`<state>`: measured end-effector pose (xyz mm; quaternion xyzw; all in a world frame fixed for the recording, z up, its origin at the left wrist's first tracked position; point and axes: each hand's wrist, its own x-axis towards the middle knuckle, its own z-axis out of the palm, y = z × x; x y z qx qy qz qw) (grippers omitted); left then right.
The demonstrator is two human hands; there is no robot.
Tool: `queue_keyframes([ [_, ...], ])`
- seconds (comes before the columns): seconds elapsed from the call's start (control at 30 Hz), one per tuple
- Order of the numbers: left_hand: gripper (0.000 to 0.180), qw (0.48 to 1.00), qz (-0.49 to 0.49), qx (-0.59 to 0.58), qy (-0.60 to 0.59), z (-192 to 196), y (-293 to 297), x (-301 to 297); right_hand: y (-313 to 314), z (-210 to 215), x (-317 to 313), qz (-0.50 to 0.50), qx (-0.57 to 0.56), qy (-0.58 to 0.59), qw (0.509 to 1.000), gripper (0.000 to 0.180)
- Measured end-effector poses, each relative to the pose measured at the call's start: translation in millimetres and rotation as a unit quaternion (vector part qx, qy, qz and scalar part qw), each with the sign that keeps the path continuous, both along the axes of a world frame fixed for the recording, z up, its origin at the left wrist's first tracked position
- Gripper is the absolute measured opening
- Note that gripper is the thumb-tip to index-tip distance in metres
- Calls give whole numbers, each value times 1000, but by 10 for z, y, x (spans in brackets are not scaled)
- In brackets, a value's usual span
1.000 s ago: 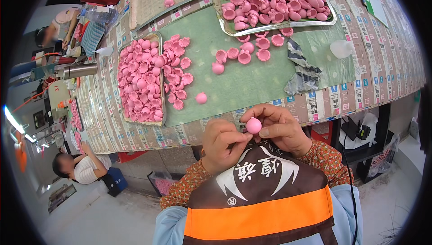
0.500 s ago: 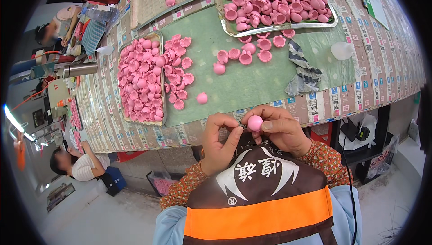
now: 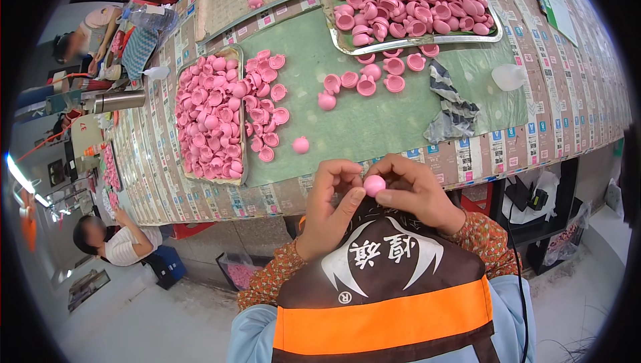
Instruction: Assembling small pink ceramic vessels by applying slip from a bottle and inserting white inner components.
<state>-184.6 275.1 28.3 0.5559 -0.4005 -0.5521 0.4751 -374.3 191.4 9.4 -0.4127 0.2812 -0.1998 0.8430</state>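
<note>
A small round pink plastic piece (image 3: 374, 185) is held in front of my apron, just off the table's near edge. My right hand (image 3: 417, 193) pinches it between thumb and curled fingers. Close against its left side is my left hand (image 3: 332, 203), thumb and fingers bent into a pinch. Whatever those left fingertips hold, if anything, is hidden. Similar hollow cup-shaped pink pieces (image 3: 366, 85) lie scattered over the green mat (image 3: 374, 126). One single piece (image 3: 301, 145) rests nearest my left hand.
Pink pieces fill a left tray (image 3: 243, 119) and a far tray (image 3: 427, 44). A flatter tray (image 3: 220, 13) bears one piece. On the mat's right lie a striped cloth (image 3: 451, 106) and a whitish translucent object (image 3: 509, 77). Another person (image 3: 123, 243) sits at left.
The pink piece has turned and shifted slightly left in my right fingers. My left fingertips have come nearer to it, hiding the small dark thing between them.
</note>
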Motion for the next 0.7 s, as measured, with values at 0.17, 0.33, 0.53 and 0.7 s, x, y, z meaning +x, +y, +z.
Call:
queue_keyframes([
  [0.17, 35, 991, -51, 87, 92, -51, -42, -20, -26, 196, 59, -3, -458, 158, 875, 30],
  [0.33, 36, 947, -12, 125, 294, -52, -86, 5, -12, 133, 85, -105, -451, 114, 879, 44],
  [0.53, 37, 921, 7, 134, 367, -81, -64, 2, -4, 108, 121, -125, -505, 147, 841, 49],
  [0.7, 40, 943, 17, 122, 311, -60, -36, -28, -3, 71, 130, -134, -537, 141, 821, 46],
])
